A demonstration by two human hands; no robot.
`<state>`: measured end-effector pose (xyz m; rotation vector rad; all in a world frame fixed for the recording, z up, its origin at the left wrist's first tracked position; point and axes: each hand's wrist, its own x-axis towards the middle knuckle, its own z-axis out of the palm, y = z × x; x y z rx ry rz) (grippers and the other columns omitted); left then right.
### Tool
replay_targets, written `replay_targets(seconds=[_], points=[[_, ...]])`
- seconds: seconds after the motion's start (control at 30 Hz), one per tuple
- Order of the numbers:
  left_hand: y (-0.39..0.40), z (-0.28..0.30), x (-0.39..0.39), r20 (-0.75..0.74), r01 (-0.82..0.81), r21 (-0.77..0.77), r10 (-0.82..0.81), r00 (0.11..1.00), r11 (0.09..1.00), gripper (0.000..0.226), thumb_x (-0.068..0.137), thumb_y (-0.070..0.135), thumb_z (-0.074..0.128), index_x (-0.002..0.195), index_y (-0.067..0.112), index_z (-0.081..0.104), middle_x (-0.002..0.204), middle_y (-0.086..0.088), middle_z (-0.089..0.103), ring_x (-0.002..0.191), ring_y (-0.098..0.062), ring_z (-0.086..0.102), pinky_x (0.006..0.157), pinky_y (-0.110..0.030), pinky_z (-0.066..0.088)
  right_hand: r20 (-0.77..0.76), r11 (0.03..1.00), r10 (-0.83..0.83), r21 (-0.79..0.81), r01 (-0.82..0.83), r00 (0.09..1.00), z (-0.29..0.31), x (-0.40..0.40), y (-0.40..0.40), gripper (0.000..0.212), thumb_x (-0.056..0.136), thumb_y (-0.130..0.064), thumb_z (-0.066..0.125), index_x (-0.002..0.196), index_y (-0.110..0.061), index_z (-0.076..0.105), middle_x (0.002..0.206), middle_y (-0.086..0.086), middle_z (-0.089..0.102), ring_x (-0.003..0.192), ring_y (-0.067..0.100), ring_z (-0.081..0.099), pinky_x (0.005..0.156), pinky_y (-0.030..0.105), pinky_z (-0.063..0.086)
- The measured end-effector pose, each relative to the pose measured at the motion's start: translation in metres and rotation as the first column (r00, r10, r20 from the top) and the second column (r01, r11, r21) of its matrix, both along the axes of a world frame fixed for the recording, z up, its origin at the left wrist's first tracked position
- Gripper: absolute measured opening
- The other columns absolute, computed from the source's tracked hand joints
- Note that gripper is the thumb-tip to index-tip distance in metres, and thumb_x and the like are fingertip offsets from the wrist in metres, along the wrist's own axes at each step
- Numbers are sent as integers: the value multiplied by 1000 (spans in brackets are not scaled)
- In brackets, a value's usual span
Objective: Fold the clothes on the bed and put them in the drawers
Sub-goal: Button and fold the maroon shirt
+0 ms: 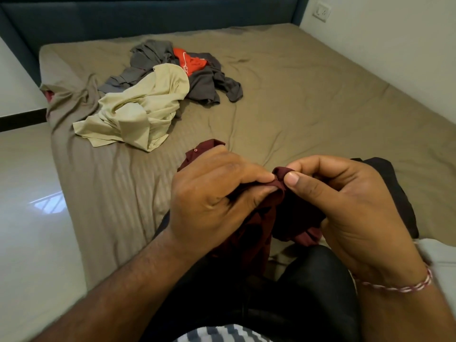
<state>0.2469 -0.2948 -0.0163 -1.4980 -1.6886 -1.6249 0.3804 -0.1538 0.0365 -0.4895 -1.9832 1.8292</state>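
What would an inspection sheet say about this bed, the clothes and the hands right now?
Surface: bed with wrinkled tan sheet.
Job's things: maroon shirt held up; cream shirt, grey garments and red garment heaped unfolded; dark garment at right.
Clutter: nothing seen.
Hands: left hand and right hand pinch the maroon shirt's edge.
Cables: nothing seen.
Surroundings: blue headboard, wall socket, glossy floor.

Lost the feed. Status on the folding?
Left hand and right hand: both grip the maroon shirt. Unfolded. Pile of clothes waits on bed.
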Motion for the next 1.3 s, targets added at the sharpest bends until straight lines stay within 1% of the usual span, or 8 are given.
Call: replay_targets(seconds=[0.03, 0.13, 0.2, 0.47, 0.67, 0.9, 1.13, 1.3], points=[[1, -1, 0, -9, 4, -12, -4, 1000, 1000, 8, 87, 5, 82, 92, 0, 78, 90, -4, 77, 83, -13, 72, 72, -37, 55, 1, 1000, -3, 8, 3, 1000, 0, 0, 0, 19, 78, -30, 77, 89, -15, 80, 87, 26, 71, 80, 58, 65, 69, 68, 55], [2, -3, 0, -28, 18, -39, -19, 999, 999, 7, 91, 2, 78, 97, -2, 78, 95, -6, 77, 86, -16, 73, 73, -38, 56, -12, 1000, 2, 16, -2, 1000, 0, -1, 1, 18, 79, -30, 77, 91, -16, 81, 88, 18, 75, 80, 32, 75, 70, 36, 64], [3, -4, -1, -33, 21, -50, -23, 999, 999, 7, 91, 1, 78, 97, -2, 78, 96, -7, 76, 88, -17, 72, 74, -39, 55, -24, 1000, -1, 21, 1, 1000, -1, -2, 0, 18, 80, -29, 77, 91, -16, 81, 88, 17, 76, 81, 29, 75, 70, 30, 62], [5, -4, -1, 1, -43, -85, 44, 999, 995, 11, 85, 2, 84, 94, 2, 80, 109, -10, 73, 100, -19, 69, 86, -40, 55, -29, 992, -9, 126, 12, 1000, -4, -2, 0, 18, 79, -29, 80, 92, -17, 80, 86, 15, 74, 84, 35, 75, 77, 48, 65], [4, -3, -3, -4, -22, -122, 22, 1000, 992, 9, 84, 5, 85, 91, 3, 80, 110, -6, 76, 100, -20, 71, 85, -41, 54, -18, 960, -17, 279, 22, 1000, -7, -3, 2, 6, 86, -26, 78, 93, -24, 77, 91, 4, 75, 89, 26, 73, 81, 54, 62], [4, -3, -4, 54, 4, -177, 6, 998, 984, 9, 80, 6, 87, 86, 7, 80, 93, 0, 73, 91, -20, 67, 78, -42, 52, 11, 931, 31, 362, -33, 999, -10, -4, 4, 14, 93, -14, 75, 99, -27, 76, 95, -2, 77, 91, 20, 75, 78, 48, 63], [6, -5, -2, 82, -22, -198, 39, 996, 980, 9, 80, 9, 86, 84, 9, 79, 94, 2, 71, 91, -17, 64, 79, -39, 51, 6, 883, -27, 470, 21, 1000, -13, -5, 2, 12, 93, -20, 75, 97, -31, 76, 94, -9, 77, 92, 15, 75, 77, 45, 63], [7, -8, -3, 5, -45, -141, 46, 999, 989, 8, 80, 8, 86, 82, 6, 79, 99, -3, 73, 93, -20, 67, 80, -39, 53, -33, 850, -38, 525, 50, 999, -15, -4, -2, 13, 94, -20, 75, 99, -32, 75, 97, -14, 76, 96, 11, 74, 81, 32, 60]])
